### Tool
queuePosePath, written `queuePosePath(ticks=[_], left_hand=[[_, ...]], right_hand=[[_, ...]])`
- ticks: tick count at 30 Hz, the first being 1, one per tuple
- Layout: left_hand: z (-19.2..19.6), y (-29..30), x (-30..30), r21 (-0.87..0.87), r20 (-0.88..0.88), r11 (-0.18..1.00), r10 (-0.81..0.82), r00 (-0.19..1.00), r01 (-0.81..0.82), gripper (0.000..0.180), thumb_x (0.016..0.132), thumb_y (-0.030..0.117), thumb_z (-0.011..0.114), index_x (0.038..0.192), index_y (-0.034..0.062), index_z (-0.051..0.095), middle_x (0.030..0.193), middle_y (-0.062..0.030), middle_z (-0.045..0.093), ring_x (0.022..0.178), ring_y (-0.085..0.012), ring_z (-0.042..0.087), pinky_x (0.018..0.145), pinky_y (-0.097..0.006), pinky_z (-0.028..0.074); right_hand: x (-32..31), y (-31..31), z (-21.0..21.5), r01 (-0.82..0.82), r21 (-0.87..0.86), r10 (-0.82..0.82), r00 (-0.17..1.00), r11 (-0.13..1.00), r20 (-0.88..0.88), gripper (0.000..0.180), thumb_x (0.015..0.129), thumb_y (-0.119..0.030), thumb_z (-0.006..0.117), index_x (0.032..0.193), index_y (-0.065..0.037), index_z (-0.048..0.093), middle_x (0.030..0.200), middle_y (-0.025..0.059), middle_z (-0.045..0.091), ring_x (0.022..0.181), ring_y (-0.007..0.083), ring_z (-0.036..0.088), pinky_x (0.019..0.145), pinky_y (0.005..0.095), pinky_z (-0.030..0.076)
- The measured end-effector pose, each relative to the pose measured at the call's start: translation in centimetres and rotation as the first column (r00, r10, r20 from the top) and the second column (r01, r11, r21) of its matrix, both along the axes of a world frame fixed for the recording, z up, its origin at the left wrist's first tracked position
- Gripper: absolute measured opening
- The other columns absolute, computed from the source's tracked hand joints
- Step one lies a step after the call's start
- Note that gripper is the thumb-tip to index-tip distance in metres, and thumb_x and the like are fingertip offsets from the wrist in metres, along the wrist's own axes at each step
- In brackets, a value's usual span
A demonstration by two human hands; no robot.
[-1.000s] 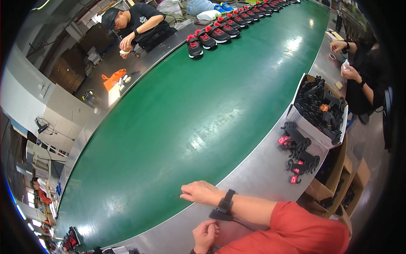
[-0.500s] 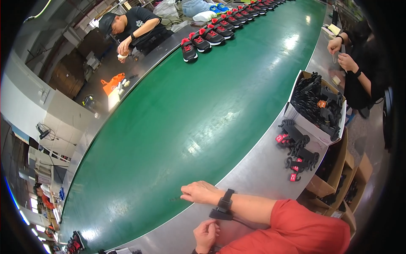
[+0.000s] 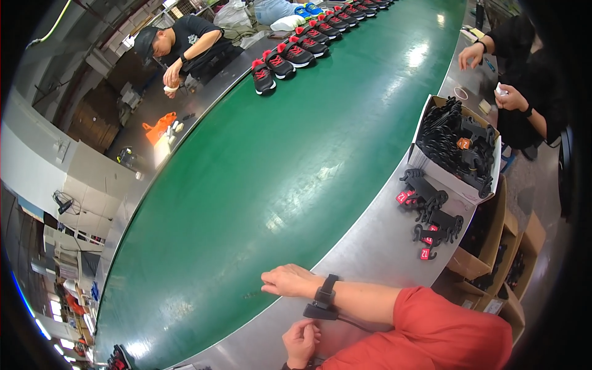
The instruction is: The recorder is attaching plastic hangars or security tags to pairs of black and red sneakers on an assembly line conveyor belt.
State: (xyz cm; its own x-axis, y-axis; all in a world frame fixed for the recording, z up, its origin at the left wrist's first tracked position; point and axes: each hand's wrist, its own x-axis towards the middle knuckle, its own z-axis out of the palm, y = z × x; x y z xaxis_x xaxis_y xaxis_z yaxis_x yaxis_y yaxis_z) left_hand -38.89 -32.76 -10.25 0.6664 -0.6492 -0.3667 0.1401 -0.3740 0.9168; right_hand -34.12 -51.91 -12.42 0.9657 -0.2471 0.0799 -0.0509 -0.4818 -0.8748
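Observation:
My right hand [image 3: 289, 280] rests at the near edge of the green conveyor belt [image 3: 246, 203], its forearm reaching in from the right. The fingers are curled in, and nothing shows in them. A black strap with a dark box-shaped device [image 3: 322, 302] is on that wrist. Below it, my left hand [image 3: 300, 343] lies over the metal ledge [image 3: 364, 246], fingers folded and no object visible. Further right on the ledge, several black plastic hooked hangers [image 3: 431, 213] with red tags lie in a loose group, apart from both hands.
A white carton [image 3: 456, 176] of black hangers stands beyond the loose ones. Open brown cartons [image 3: 478, 262] sit lower right. Black-and-red shoes [image 3: 296, 54] line the belt's far side; more shoes [image 3: 120, 357] are lower left. One person [image 3: 194, 46] works opposite, another [image 3: 521, 86] at the right.
My hands stay as they were. The view has shifted slightly. The person at the right has parted their hands, one now holding something white; a pale loop lies on the ledge beside them.

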Motion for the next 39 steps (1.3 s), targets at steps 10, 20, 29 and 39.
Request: queuePosePath(ticks=[10,20,29,39], left_hand=[[-0.7,0.8,-0.1,0.005,-0.073,0.998,0.068,0.995,-0.068,0.018,0.097,0.015,0.047,0.096,0.0017,0.058,0.065,-0.0046,0.056,0.047,-0.0090,0.047,0.041,-0.022,0.038],[-0.1,0.7,0.2,0.012,0.009,0.999,0.043,0.999,-0.043,0.019,0.097,0.019,0.050,0.100,0.0018,0.056,0.066,-0.0047,0.057,0.047,-0.0093,0.048,0.043,-0.023,0.041],[0.5,-1.7,1.3,-0.063,0.221,0.996,0.073,0.972,-0.060,0.019,0.095,0.017,0.051,0.090,0.0002,0.059,0.073,-0.0073,0.060,0.062,-0.0160,0.054,0.059,-0.030,0.048],[-2.7,-8.7,12.2,-0.132,0.835,0.976,0.016,0.550,0.173,0.051,0.090,0.036,0.056,0.122,-0.0028,0.046,0.128,-0.0258,0.039,0.117,-0.0366,0.039,0.100,-0.046,0.033]], right_hand=[[-0.1,0.8,0.5,-0.023,0.092,0.023,1.000,0.995,0.001,0.024,0.087,-0.027,0.055,0.082,-0.004,0.052,0.073,0.0162,0.059,0.069,0.0380,0.056,0.062,0.0463,0.044],[0.4,1.1,0.4,-0.062,0.080,0.058,0.997,0.995,0.049,0.028,0.091,-0.027,0.051,0.082,-0.001,0.052,0.069,0.0166,0.057,0.064,0.0371,0.055,0.060,0.0462,0.043],[1.2,0.6,-1.0,0.016,0.156,-0.031,0.995,0.988,0.096,0.021,0.086,-0.022,0.052,0.079,-0.002,0.053,0.069,0.0169,0.059,0.065,0.0366,0.055,0.059,0.0446,0.043],[4.8,0.8,-4.2,-0.205,0.828,-0.131,0.940,0.523,0.315,0.019,0.094,-0.021,0.046,0.099,-0.003,0.051,0.103,0.0104,0.060,0.092,0.0210,0.056,0.082,0.0332,0.042]])
